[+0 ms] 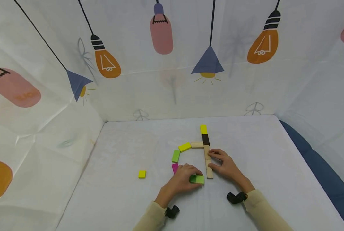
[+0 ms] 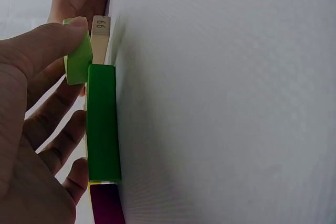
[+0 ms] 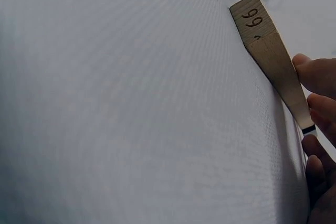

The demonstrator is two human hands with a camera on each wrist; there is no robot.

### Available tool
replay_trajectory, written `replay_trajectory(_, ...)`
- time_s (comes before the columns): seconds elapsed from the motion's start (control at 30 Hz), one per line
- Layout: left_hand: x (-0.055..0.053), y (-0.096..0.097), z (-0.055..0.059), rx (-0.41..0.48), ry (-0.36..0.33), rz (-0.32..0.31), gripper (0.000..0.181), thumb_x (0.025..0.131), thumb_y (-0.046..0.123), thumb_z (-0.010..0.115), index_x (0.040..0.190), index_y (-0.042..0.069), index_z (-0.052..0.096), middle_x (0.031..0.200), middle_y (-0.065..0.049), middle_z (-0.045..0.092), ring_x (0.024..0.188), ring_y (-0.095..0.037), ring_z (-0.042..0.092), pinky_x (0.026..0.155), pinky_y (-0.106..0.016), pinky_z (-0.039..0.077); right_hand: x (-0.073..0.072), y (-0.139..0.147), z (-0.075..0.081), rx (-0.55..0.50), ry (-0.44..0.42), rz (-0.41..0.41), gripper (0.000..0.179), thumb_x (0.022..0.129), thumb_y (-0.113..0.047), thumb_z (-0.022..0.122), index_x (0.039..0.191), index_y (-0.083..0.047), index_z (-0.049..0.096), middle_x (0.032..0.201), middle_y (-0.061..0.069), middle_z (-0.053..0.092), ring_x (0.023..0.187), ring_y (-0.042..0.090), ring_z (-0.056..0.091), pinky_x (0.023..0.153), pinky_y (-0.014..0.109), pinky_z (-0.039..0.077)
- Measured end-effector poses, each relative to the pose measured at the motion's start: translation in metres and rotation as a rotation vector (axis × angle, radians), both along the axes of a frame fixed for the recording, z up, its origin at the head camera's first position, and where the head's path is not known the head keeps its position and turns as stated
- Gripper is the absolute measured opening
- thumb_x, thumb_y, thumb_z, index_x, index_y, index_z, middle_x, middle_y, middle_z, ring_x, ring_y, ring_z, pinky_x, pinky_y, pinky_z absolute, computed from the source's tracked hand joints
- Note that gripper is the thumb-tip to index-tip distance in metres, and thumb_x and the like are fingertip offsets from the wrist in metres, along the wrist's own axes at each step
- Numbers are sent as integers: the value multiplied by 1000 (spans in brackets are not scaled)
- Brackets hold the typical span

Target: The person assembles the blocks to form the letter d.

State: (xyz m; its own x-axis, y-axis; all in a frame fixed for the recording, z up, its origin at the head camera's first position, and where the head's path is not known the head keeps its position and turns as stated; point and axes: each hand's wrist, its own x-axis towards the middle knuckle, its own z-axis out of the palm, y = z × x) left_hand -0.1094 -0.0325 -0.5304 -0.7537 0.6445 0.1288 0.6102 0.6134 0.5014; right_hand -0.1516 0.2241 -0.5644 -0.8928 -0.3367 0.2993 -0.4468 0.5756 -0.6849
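Observation:
My left hand (image 1: 182, 179) pinches a light green block (image 1: 200, 180) between thumb and fingers. In the left wrist view this block is raised beside the end of a dark green block (image 2: 102, 124), which lies flat. A magenta block (image 1: 175, 167) is partly covered by the left hand. My right hand (image 1: 226, 165) rests at the right side of two plain wooden blocks laid end to end, its fingertips on their edge. The lower wooden block (image 1: 210, 173) has the number 66 on its end in the right wrist view.
Beyond the hands, a black block (image 1: 205, 139) and a yellow block (image 1: 203, 129) extend the straight row. A wooden block (image 1: 197, 145), a yellow block (image 1: 184, 147) and a green block (image 1: 176, 156) curve leftward. One yellow block (image 1: 142, 174) lies alone on the white table (image 1: 117, 199).

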Motion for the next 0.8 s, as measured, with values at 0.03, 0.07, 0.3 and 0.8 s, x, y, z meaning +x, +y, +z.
replay_trajectory(0.03, 0, 1, 0, -8, 2, 3, 30, 88, 38, 82, 115, 26, 75, 113, 13, 72, 104, -5, 58, 89, -24, 39, 0, 0, 0, -1, 2, 0, 48, 87, -19, 83, 131, -4, 70, 136, 11, 63, 131, 35, 56, 109, 36, 46)
replay_trajectory(0.07, 1, 1, 1, -14, 4, 6, 30, 88, 38, 82, 115, 25, 75, 113, 13, 72, 103, -6, 58, 90, -26, 40, 0, 0, 0, -4, 4, 1, 48, 87, -18, 83, 131, -4, 70, 136, 11, 63, 131, 35, 57, 109, 33, 46)
replay_trajectory(0.3, 2, 3, -1, -57, 21, 33, 31, 88, 40, 82, 115, 26, 75, 113, 12, 72, 100, -6, 57, 88, -28, 39, 0, 0, -1, -32, 20, 19, 48, 87, -15, 83, 130, -2, 70, 136, 13, 63, 130, 37, 56, 107, 6, 31)
replay_trajectory(0.8, 3, 8, -3, -90, -19, 73, 33, 87, 39, 83, 116, 27, 75, 116, 11, 72, 102, -8, 57, 82, -25, 34, 2, -1, 4, 8, 2, 3, 48, 86, -17, 83, 130, -2, 70, 136, 12, 63, 131, 36, 56, 107, 48, 48)
